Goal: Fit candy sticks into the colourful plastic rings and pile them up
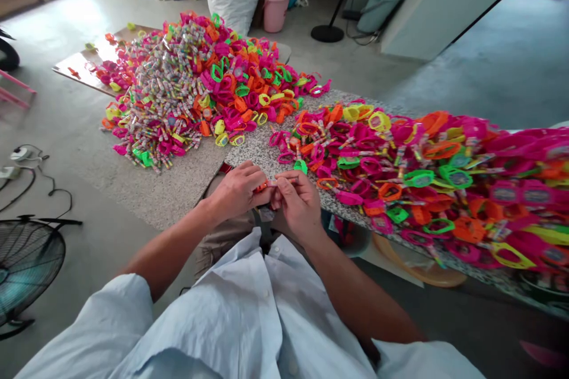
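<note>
My left hand (237, 188) and my right hand (297, 201) meet at the near edge of a speckled stone table (258, 148). Between their fingertips they pinch a small orange plastic toy piece (263, 185) together with a thin wrapped candy stick (287, 178). Just beyond the hands lies a long heap of pink, orange, green and yellow plastic watch-shaped toys (400, 172) that runs to the right along the table.
On the floor at the far left a big pile of the same toys and wrapped candy sticks (186, 83) lies across a wooden board (80, 62). A standing fan (24, 260) and cables are at lower left. A pink bucket (275, 9), a white sack and a grey bin stand behind.
</note>
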The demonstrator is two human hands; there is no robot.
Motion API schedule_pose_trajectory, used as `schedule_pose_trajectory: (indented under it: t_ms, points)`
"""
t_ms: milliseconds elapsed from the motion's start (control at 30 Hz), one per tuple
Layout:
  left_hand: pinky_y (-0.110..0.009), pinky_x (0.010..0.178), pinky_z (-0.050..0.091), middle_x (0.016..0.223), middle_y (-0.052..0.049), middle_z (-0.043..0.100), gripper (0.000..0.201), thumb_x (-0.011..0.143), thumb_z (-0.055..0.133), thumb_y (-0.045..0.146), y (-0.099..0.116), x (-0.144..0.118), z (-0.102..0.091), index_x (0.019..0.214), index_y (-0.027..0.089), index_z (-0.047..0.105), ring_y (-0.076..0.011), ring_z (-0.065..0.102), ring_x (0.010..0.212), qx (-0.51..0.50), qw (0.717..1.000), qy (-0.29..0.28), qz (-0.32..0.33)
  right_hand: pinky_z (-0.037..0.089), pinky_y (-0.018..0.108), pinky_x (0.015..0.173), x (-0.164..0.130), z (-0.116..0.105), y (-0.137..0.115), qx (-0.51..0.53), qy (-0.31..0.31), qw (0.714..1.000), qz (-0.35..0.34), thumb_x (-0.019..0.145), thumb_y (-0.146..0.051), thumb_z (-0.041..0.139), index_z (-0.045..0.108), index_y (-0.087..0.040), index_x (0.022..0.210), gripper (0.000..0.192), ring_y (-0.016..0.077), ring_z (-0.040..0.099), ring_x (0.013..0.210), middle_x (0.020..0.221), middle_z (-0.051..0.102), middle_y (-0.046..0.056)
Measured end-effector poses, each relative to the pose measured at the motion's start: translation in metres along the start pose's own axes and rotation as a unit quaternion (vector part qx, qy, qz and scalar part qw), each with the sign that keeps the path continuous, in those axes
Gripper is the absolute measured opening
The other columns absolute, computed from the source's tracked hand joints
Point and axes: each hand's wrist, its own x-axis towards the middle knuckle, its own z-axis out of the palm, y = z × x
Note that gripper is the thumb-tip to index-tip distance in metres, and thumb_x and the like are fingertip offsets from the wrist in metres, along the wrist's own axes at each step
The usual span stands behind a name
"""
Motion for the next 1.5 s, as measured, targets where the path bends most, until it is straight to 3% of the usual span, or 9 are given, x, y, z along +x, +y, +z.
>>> schedule_pose_trajectory:
  t_ms: [167, 433, 567, 933, 1100, 1233, 1400, 1467, 1500]
  points:
    - [-0.031, 0.076, 0.044, 0.079, -0.003, 0.056, 0.029, 0.108, 0.056, 0.031, 0.002, 0.002, -0.003, 0.083, 0.019, 0.049, -0.0177, 0.048, 0.080, 0.030, 0.999, 0.013, 0.000, 0.042, 0.024, 0.050, 0.008, -0.004, -0.006, -0.025, -0.024, 0.999, -0.003, 0.098, -0.046, 0.073, 0.064, -0.020, 0.102, 0.028, 0.0097, 0.053, 0.050, 0.061, 0.057, -0.006]
    - [-0.033, 0.086, 0.054, 0.099, -0.006, 0.065, 0.024, 0.100, 0.071, 0.034, 0.001, -0.006, 0.003, 0.111, 0.017, 0.058, -0.0188, 0.061, 0.095, 0.025, 0.991, 0.108, -0.077, 0.043, 0.024, 0.052, 0.017, -0.007, -0.019, -0.104, -0.046, 0.993, -0.012, 0.099, -0.049, 0.071, 0.065, -0.020, 0.103, 0.029, 0.0099, 0.054, 0.052, 0.064, 0.059, -0.005]
    - [-0.035, 0.094, 0.057, 0.115, -0.012, 0.064, 0.031, 0.104, 0.063, 0.027, 0.002, -0.009, 0.004, 0.133, 0.018, 0.058, -0.0202, 0.063, 0.107, 0.030, 0.996, 0.076, -0.040, 0.045, 0.024, 0.053, 0.016, -0.005, -0.018, -0.107, -0.054, 0.993, -0.017, 0.101, -0.047, 0.068, 0.064, -0.021, 0.102, 0.027, 0.0098, 0.055, 0.053, 0.065, 0.059, -0.005]
    - [-0.036, 0.087, 0.055, 0.105, -0.012, 0.064, 0.023, 0.103, 0.061, 0.018, 0.000, -0.006, 0.009, 0.125, 0.013, 0.059, -0.0205, 0.059, 0.094, 0.022, 0.995, 0.095, 0.031, 0.046, 0.025, 0.053, 0.007, 0.000, -0.015, -0.145, -0.034, 0.988, -0.029, 0.104, -0.046, 0.064, 0.063, -0.021, 0.107, 0.025, 0.0106, 0.056, 0.054, 0.066, 0.059, -0.004]
    - [-0.036, 0.088, 0.055, 0.105, -0.012, 0.066, 0.021, 0.104, 0.058, 0.019, -0.005, -0.007, 0.011, 0.125, 0.014, 0.061, -0.0199, 0.061, 0.095, -0.010, 0.996, 0.084, 0.034, 0.045, 0.025, 0.053, 0.005, -0.002, -0.013, -0.159, -0.030, 0.986, -0.036, 0.105, -0.045, 0.063, 0.063, -0.021, 0.108, 0.024, 0.0107, 0.057, 0.055, 0.068, 0.061, -0.004]
    - [-0.040, 0.102, 0.055, 0.122, -0.015, 0.066, 0.036, 0.106, 0.058, 0.027, -0.006, -0.012, 0.017, 0.141, 0.016, 0.057, -0.0228, 0.063, 0.114, 0.003, 0.999, 0.042, -0.027, 0.046, 0.025, 0.055, 0.011, -0.008, -0.011, -0.166, -0.025, 0.986, -0.016, 0.102, -0.047, 0.066, 0.065, -0.021, 0.106, 0.026, 0.0116, 0.057, 0.056, 0.067, 0.061, -0.003]
    - [-0.046, 0.123, 0.044, 0.154, -0.018, 0.051, 0.068, 0.103, 0.067, 0.037, -0.030, -0.029, 0.029, 0.162, 0.019, 0.039, -0.0265, 0.048, 0.147, 0.003, 0.989, 0.070, -0.133, 0.046, 0.027, 0.053, 0.037, -0.039, -0.026, -0.244, 0.058, 0.967, -0.036, 0.095, -0.047, 0.070, 0.071, -0.020, 0.103, 0.027, 0.0139, 0.057, 0.054, 0.067, 0.063, -0.001]
    - [-0.045, 0.123, 0.044, 0.153, -0.017, 0.052, 0.059, 0.103, 0.065, 0.033, -0.056, -0.040, 0.032, 0.156, 0.017, 0.047, -0.0255, 0.049, 0.146, 0.004, 0.981, 0.082, -0.178, 0.049, 0.032, 0.056, 0.054, -0.067, -0.043, -0.326, 0.144, 0.928, -0.110, 0.094, -0.045, 0.070, 0.074, -0.020, 0.106, 0.028, 0.0177, 0.061, 0.057, 0.073, 0.069, 0.003]
    - [-0.044, 0.121, 0.045, 0.150, -0.017, 0.054, 0.054, 0.101, 0.066, 0.033, -0.072, -0.045, 0.032, 0.151, 0.016, 0.053, -0.0255, 0.052, 0.143, 0.005, 0.974, 0.086, -0.211, 0.052, 0.036, 0.061, 0.064, -0.085, -0.055, -0.383, 0.203, 0.886, -0.166, 0.095, -0.043, 0.067, 0.076, -0.019, 0.107, 0.028, 0.0205, 0.064, 0.062, 0.080, 0.072, 0.007]
